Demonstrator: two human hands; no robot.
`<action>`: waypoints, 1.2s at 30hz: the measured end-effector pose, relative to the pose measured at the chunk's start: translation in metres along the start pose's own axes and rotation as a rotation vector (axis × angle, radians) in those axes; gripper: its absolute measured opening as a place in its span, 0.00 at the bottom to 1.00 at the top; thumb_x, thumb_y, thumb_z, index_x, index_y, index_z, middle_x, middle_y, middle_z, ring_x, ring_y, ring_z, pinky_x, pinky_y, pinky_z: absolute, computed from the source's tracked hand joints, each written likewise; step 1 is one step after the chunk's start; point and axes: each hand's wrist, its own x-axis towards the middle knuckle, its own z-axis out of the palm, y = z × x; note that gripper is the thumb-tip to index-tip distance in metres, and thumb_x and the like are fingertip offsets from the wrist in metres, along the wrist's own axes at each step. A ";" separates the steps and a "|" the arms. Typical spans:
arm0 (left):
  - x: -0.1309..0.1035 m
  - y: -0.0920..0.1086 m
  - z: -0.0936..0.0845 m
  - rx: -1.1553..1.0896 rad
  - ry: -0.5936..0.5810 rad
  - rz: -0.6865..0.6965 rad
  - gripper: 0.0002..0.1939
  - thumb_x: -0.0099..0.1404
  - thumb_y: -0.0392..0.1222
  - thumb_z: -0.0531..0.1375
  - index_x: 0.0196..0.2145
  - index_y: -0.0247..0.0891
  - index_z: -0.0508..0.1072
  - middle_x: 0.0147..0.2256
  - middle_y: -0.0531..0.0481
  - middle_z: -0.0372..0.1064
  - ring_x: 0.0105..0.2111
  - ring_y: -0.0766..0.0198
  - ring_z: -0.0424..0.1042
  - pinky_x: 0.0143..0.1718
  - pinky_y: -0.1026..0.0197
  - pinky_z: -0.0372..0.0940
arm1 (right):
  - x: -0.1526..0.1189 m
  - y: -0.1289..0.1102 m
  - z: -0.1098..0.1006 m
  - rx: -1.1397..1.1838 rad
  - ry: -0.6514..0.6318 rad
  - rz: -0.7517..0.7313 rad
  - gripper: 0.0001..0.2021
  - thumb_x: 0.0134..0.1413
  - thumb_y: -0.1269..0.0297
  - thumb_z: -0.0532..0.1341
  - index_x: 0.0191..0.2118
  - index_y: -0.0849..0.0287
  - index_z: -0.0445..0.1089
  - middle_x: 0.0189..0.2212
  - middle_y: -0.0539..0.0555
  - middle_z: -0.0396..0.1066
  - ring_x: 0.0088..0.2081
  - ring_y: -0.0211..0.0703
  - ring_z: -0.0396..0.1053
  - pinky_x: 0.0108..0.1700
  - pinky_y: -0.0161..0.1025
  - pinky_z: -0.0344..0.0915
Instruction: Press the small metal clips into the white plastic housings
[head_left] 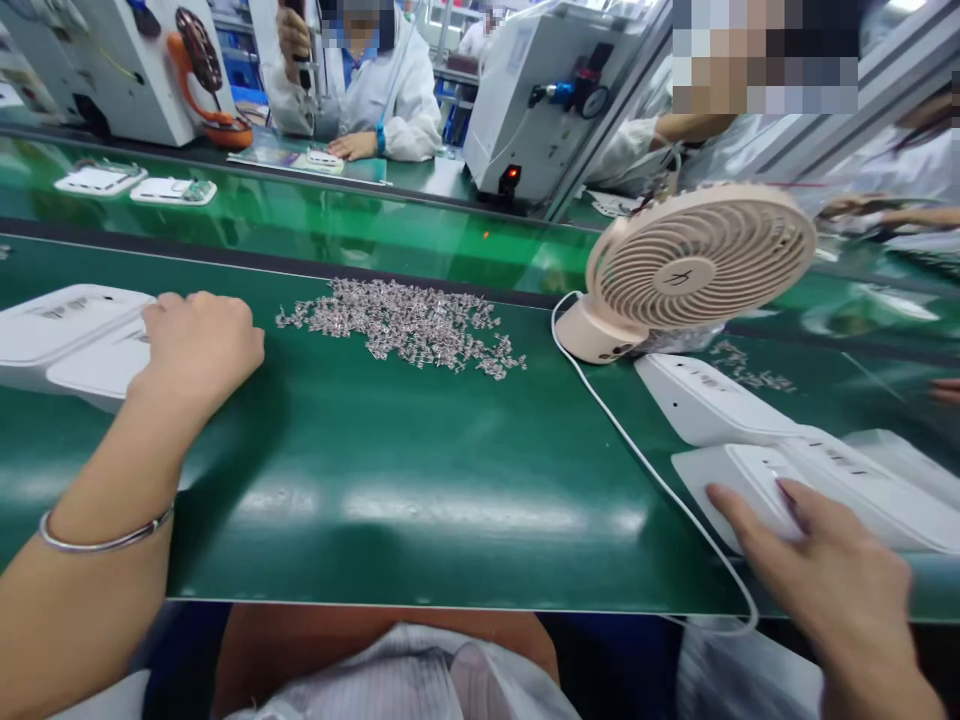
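Note:
At the left, my left hand (199, 340) is closed at the near right end of a white plastic cover (101, 372), its fingers curled and partly hidden. Another white plastic cover (64, 325) lies right behind it. Over on the right, my right hand (832, 560) grips a white plastic cover (750, 480), thumb on its left part and bent fingers on top. More white covers (720, 400) lie beside and behind that one, some with small slots. Between my hands, toward the far edge, spreads a heap of small clear plastic pieces (412, 320).
A beige desk fan (682, 270) stands behind the right covers, its white cable (637, 455) running over the front edge of the green table (450, 450). Beyond a ledge, a green belt (300, 215) carries white parts with boards (172, 190). Co-workers (360, 90) sit opposite near machines (525, 90).

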 end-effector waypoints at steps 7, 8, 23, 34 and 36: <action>-0.020 0.039 0.000 0.006 0.038 0.254 0.20 0.61 0.44 0.51 0.42 0.23 0.69 0.40 0.30 0.68 0.42 0.40 0.66 0.37 0.50 0.60 | -0.015 -0.090 -0.023 0.044 0.258 0.059 0.23 0.50 0.53 0.58 0.53 0.45 0.61 0.46 0.55 0.67 0.49 0.70 0.63 0.45 0.64 0.61; -0.022 0.042 0.002 0.000 0.058 0.290 0.20 0.62 0.44 0.51 0.43 0.24 0.68 0.41 0.31 0.68 0.42 0.40 0.66 0.37 0.49 0.60 | -0.018 -0.105 -0.023 0.108 0.173 -0.006 0.23 0.51 0.56 0.58 0.54 0.43 0.59 0.48 0.54 0.66 0.49 0.66 0.63 0.48 0.61 0.61; -0.080 0.081 0.012 -0.608 0.228 0.934 0.22 0.65 0.38 0.44 0.56 0.34 0.59 0.56 0.39 0.59 0.48 0.51 0.64 0.46 0.48 0.59 | 0.084 -0.202 0.068 0.587 -0.328 -0.370 0.08 0.52 0.66 0.55 0.36 0.59 0.70 0.25 0.51 0.69 0.27 0.39 0.65 0.32 0.38 0.63; -0.072 0.079 0.014 -0.740 -0.079 0.881 0.26 0.64 0.44 0.45 0.58 0.33 0.54 0.59 0.38 0.52 0.56 0.50 0.56 0.54 0.45 0.52 | 0.077 -0.202 0.098 0.376 -0.189 -0.538 0.06 0.52 0.71 0.53 0.27 0.59 0.63 0.25 0.53 0.60 0.26 0.39 0.60 0.30 0.38 0.59; -0.070 0.079 0.012 -0.739 -0.097 0.870 0.26 0.64 0.44 0.46 0.59 0.34 0.54 0.59 0.40 0.53 0.56 0.51 0.56 0.54 0.45 0.52 | 0.078 -0.200 0.097 0.405 -0.180 -0.515 0.06 0.51 0.72 0.52 0.27 0.58 0.62 0.25 0.52 0.61 0.26 0.39 0.59 0.30 0.37 0.60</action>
